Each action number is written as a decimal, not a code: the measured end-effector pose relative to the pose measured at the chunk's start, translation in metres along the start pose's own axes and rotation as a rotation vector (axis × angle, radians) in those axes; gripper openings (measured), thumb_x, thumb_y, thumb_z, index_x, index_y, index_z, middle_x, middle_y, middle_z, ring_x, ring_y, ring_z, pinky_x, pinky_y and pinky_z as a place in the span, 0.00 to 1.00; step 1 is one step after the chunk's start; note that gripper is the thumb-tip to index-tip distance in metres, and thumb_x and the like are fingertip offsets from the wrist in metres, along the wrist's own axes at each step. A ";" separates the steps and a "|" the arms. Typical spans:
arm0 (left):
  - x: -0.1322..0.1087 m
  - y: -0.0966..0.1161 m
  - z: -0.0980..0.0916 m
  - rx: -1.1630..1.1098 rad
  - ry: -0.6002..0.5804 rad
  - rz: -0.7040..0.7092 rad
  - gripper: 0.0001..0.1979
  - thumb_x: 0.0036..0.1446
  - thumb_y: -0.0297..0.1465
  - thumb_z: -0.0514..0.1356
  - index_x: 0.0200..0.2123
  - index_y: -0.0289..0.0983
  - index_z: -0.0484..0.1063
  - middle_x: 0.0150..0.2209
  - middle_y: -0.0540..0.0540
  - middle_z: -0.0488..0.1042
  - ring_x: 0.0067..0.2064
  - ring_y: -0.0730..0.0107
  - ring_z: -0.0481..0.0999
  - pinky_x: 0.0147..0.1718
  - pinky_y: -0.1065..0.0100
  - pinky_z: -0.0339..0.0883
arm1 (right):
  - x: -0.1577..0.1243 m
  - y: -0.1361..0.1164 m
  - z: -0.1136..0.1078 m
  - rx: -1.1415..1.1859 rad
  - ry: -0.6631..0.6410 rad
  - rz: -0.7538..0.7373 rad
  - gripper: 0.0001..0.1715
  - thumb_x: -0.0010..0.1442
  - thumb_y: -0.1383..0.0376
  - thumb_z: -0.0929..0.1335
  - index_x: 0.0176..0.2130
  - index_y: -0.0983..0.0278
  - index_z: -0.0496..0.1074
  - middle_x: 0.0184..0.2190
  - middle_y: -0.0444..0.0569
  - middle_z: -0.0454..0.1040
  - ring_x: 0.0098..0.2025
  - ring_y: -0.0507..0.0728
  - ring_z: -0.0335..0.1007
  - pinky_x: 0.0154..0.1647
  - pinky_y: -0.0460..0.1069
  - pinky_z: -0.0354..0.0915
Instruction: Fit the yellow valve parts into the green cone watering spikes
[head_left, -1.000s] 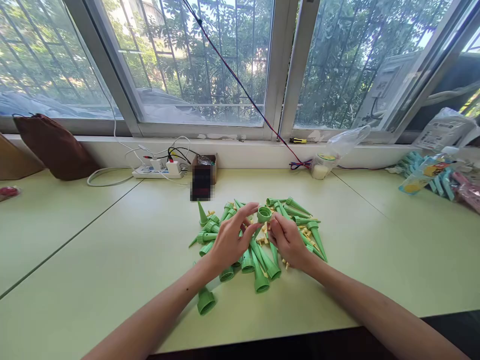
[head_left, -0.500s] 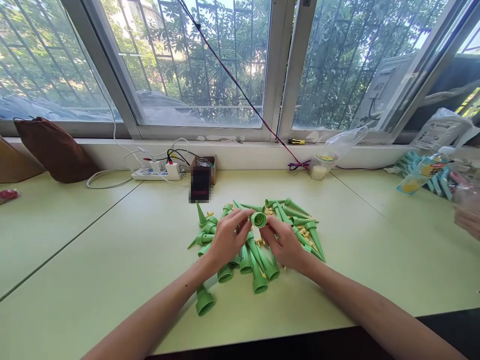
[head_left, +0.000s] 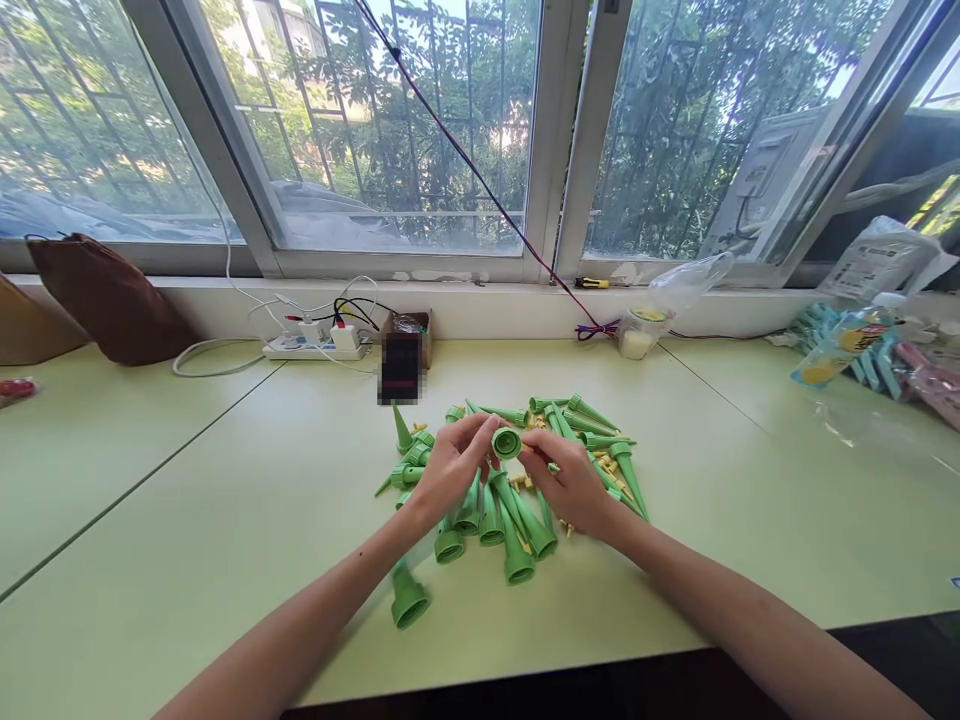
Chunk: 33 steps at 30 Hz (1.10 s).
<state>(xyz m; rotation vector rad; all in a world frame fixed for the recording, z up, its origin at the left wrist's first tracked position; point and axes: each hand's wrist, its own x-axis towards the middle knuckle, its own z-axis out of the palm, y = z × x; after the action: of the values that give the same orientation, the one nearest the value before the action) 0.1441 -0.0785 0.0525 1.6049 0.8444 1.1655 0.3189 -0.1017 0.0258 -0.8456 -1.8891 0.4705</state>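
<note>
One green plastic cone-shaped spike point(head_left: 507, 443) sits pinched between both hands just above the heap, its wide round socket turned toward the camera, so its long axis runs away from the viewer toward twelve o'clock, with the tip hidden behind. The left hand point(head_left: 448, 472) closes its fingertips on the rim from nine o'clock; the right hand point(head_left: 571, 482) closes from three o'clock, and whether it also grips a small piece I cannot tell. Such a light fingertip hold could likely let the spike twist or drop into the pile of green plastic spikes point(head_left: 517, 520) at six o'clock, scattering the small yellow plastic pieces point(head_left: 611, 466) across the pale green table point(head_left: 225, 500).
</note>
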 end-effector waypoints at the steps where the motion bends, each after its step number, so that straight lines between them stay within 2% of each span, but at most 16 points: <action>1: 0.000 0.000 0.000 -0.008 -0.005 0.001 0.19 0.62 0.45 0.58 0.35 0.34 0.76 0.23 0.51 0.68 0.22 0.75 0.68 0.17 0.74 0.65 | 0.000 0.000 0.000 0.001 0.004 0.003 0.11 0.70 0.63 0.61 0.37 0.63 0.69 0.27 0.44 0.67 0.27 0.52 0.59 0.30 0.47 0.57; 10: -0.001 -0.003 -0.003 -0.064 -0.088 -0.042 0.18 0.60 0.45 0.60 0.38 0.34 0.75 0.27 0.49 0.70 0.24 0.74 0.70 0.17 0.75 0.65 | 0.000 0.004 -0.002 0.011 0.014 0.041 0.15 0.71 0.60 0.59 0.37 0.62 0.69 0.24 0.43 0.65 0.25 0.52 0.58 0.28 0.47 0.57; 17: -0.002 -0.001 -0.006 -0.035 -0.149 -0.020 0.17 0.60 0.44 0.61 0.42 0.35 0.73 0.25 0.51 0.68 0.21 0.78 0.67 0.17 0.76 0.66 | -0.001 0.007 -0.004 0.015 -0.002 0.072 0.15 0.71 0.59 0.59 0.38 0.62 0.68 0.23 0.41 0.63 0.23 0.51 0.56 0.27 0.47 0.55; 24: 0.000 -0.008 -0.008 0.012 -0.164 0.046 0.18 0.61 0.41 0.61 0.50 0.38 0.69 0.38 0.48 0.69 0.23 0.81 0.68 0.18 0.78 0.65 | 0.000 0.012 -0.006 0.017 -0.013 0.061 0.15 0.71 0.58 0.59 0.37 0.61 0.68 0.23 0.40 0.62 0.23 0.51 0.54 0.27 0.47 0.54; 30: 0.000 -0.008 -0.008 0.074 -0.166 0.085 0.22 0.62 0.39 0.60 0.58 0.42 0.62 0.41 0.47 0.71 0.23 0.83 0.66 0.19 0.79 0.67 | 0.001 0.016 -0.007 -0.004 -0.029 0.061 0.16 0.72 0.57 0.59 0.38 0.61 0.69 0.23 0.41 0.62 0.24 0.52 0.54 0.28 0.47 0.53; 33: -0.001 -0.009 -0.008 0.063 -0.181 0.067 0.25 0.62 0.39 0.60 0.60 0.43 0.59 0.46 0.44 0.73 0.25 0.82 0.69 0.19 0.79 0.68 | 0.002 0.018 -0.008 -0.030 -0.044 0.059 0.16 0.71 0.58 0.59 0.35 0.61 0.67 0.22 0.40 0.61 0.23 0.52 0.53 0.28 0.47 0.52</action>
<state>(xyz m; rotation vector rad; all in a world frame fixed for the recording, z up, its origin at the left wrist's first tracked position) 0.1358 -0.0739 0.0448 1.7732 0.7208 1.0300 0.3318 -0.0883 0.0187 -0.9198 -1.9201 0.5016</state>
